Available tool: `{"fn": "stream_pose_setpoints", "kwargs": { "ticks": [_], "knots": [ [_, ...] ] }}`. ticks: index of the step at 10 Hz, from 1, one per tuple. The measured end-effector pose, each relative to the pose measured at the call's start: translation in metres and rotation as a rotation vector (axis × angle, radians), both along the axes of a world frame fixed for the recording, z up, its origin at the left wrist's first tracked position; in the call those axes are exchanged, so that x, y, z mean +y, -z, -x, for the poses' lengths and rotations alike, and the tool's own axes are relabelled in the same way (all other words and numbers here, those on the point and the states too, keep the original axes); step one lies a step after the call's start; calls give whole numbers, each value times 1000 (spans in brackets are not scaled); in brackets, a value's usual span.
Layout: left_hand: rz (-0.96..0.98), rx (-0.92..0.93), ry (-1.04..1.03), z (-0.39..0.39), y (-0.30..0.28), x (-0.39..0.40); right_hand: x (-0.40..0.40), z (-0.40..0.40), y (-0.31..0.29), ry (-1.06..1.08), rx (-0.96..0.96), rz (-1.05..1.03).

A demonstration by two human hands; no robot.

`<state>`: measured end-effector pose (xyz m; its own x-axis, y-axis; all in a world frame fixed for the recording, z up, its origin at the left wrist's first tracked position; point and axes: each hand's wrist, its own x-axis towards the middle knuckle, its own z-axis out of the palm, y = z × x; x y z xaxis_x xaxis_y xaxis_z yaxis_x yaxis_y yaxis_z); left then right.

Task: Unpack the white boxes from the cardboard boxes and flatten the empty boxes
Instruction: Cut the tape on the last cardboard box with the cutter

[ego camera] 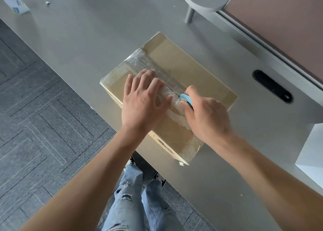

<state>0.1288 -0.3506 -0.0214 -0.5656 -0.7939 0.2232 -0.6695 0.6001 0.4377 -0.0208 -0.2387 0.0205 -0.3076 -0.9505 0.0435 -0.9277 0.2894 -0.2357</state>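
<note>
Cardboard box (176, 70), still taped closed, is lying on a grey table (87, 38) directly in front of the person, close to the table's near edge. Its long axis is running diagonally, from the near right corner toward the far left, and a strip of clear tape (145, 63) is following that same line down the middle of the lid.

The left hand (143, 99) is pressing flat on the lid with fingers spread and straight, sitting just to the left of the seam. The right hand (208, 115) is curling around a small blue cutter (186, 99), whose tip is touching the tape right beside the left thumb. A dark slit is showing in the tape ahead of the cutter, toward the far end.

Judging from this, the seam is being cut along the box's length, and the blade is working very near the steadying hand's thumb, which is looking risky.

No white boxes from inside are showing yet.
</note>
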Motion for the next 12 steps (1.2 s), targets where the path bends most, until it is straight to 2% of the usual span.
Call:
{"fn": "stream_pose_setpoints", "kwargs": {
  "ticks": [3,7,10,12],
  "knots": [
    [6,9,-4,0,0,1,-5,1,1,7,-20,111],
    [9,11,-6,0,2,1,-15,1,-1,-45,10,-7],
    [22,24,-7,0,2,1,-7,-2,5,-22,-54,126],
    [13,17,-10,0,1,2,-18,1,6,-54,7,86]
  ]
}}
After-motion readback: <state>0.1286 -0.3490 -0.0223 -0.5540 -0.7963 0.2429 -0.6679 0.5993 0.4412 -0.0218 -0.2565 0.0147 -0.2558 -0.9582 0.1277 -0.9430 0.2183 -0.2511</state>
